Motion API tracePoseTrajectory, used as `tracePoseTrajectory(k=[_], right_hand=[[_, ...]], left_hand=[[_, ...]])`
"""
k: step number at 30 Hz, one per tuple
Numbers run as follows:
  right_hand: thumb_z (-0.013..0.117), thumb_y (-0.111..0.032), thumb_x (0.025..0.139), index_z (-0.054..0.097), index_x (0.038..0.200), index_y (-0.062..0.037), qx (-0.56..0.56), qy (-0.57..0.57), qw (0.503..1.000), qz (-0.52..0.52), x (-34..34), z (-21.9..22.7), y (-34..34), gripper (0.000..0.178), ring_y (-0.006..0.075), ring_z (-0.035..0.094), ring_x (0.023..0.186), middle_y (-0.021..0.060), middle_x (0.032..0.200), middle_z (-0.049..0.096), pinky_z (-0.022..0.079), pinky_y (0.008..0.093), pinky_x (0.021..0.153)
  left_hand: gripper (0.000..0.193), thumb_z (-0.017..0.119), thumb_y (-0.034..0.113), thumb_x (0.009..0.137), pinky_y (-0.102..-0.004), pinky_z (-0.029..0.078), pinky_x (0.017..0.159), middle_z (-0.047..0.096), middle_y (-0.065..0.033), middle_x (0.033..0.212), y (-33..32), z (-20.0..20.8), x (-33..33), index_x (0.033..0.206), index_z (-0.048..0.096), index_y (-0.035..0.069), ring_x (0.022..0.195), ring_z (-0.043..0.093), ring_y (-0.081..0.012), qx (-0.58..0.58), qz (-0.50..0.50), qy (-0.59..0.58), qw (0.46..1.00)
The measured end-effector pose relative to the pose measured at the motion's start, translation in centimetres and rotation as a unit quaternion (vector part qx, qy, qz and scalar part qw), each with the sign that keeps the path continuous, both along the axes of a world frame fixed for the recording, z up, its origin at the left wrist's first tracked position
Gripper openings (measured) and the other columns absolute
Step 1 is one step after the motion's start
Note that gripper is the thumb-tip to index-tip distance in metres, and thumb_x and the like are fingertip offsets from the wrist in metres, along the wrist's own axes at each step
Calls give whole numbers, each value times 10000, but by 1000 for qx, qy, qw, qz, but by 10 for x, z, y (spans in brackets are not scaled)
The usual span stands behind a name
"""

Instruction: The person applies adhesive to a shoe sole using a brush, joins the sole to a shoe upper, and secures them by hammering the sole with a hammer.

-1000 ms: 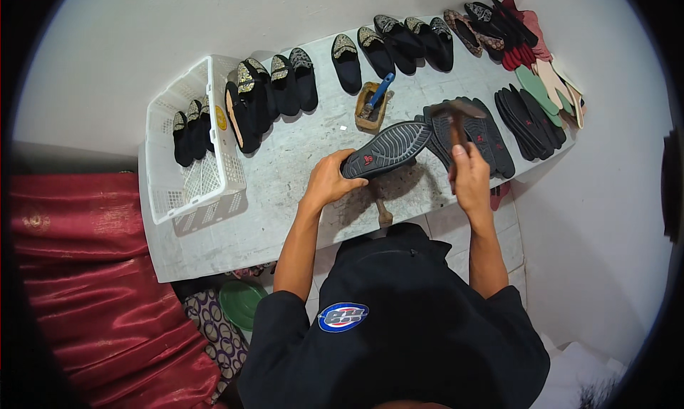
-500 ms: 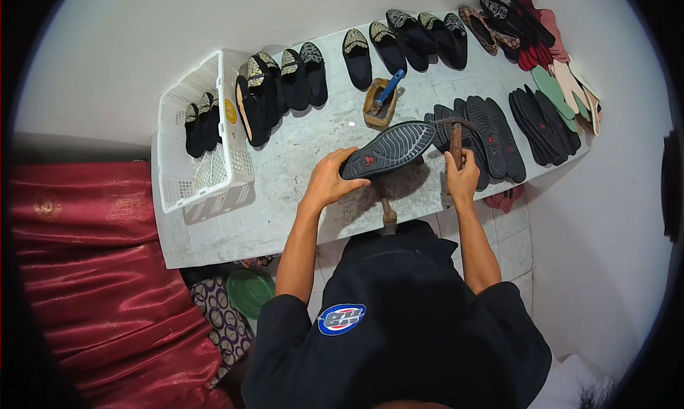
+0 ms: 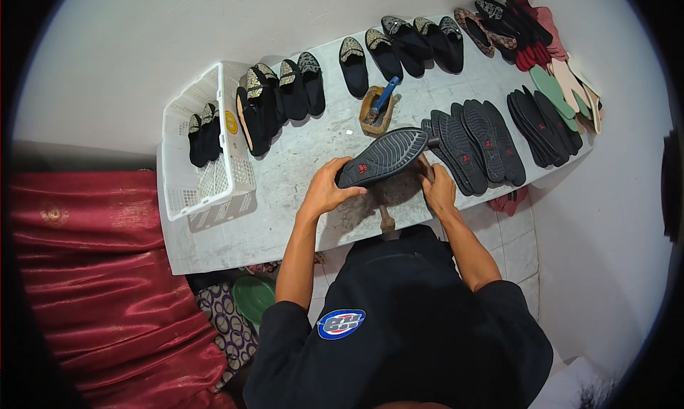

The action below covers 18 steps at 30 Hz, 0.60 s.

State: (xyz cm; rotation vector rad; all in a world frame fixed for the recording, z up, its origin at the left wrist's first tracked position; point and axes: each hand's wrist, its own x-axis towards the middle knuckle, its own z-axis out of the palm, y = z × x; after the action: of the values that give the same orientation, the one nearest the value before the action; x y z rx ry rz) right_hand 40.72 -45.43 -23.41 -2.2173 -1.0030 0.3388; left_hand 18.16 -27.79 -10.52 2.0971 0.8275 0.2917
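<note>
Shoe sole [image 3: 385, 156] between both hands' fingers [image 3: 342, 188]

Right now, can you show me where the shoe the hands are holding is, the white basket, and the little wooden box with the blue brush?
black shoe [image 3: 388, 154], head view, middle of its ridged sole.
white basket [image 3: 214, 184], head view, its front wall.
wooden box [image 3: 369, 117], head view, its left rim.

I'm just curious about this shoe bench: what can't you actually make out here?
- Head view: the upper side of the black ribbed shoe sole faces down, unseen.
- The brown stand beneath it is mostly covered by the sole.
- The right hand: its fingertips disappear under the sole.
- White slatted plastic basket: contents too small.
</note>
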Motion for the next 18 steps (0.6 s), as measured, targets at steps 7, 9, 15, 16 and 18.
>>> tracePoseTrajectory(k=[7, 9, 15, 16, 18], right_hand=[[763, -125, 739, 603, 996, -23, -30, -86, 994, 58, 7, 5, -4, 319, 374, 524, 985, 155, 978, 566, 471, 466, 800], [750, -122, 750, 617, 984, -15, -13, -91, 994, 66, 7, 1, -11, 290, 377, 532, 972, 165, 961, 575, 471, 465, 800], [659, -173, 850, 684, 874, 19, 14, 25, 999, 40, 44, 18, 6, 195, 315, 613, 807, 152, 879, 627, 496, 390, 721], [651, -204, 875, 679, 961, 4, 75, 115, 990, 21, 48, 34, 15, 227, 262, 619, 802, 117, 917, 638, 497, 368, 703], [644, -235, 900, 674, 1048, -12, 133, 202, 970, 1, 52, 71, 31, 270, 208, 625, 797, 81, 954, 648, 498, 346, 686]], left_hand=[[742, 881, 373, 574, -402, 483, 889, 663, -162, 1078, 2, -1, -2, 1163, 632, -3, 1016, 630, -339, 10, -5, -9, 1000], [750, 888, 336, 578, -385, 482, 910, 659, -160, 1102, 2, 1, -1, 1190, 623, -8, 1034, 629, -315, 8, -6, -1, 1000], [788, 882, 307, 629, -366, 466, 966, 646, -161, 1185, 2, -3, -5, 1290, 574, 9, 1099, 611, -300, 55, 3, -35, 998], [772, 867, 305, 666, -363, 460, 975, 640, -159, 1209, 1, -4, -8, 1313, 560, 18, 1114, 606, -296, 54, 12, -57, 997], [731, 835, 322, 715, -363, 454, 974, 634, -173, 1221, 1, -7, -10, 1310, 558, 2, 1113, 607, -292, -11, 52, -94, 994]])
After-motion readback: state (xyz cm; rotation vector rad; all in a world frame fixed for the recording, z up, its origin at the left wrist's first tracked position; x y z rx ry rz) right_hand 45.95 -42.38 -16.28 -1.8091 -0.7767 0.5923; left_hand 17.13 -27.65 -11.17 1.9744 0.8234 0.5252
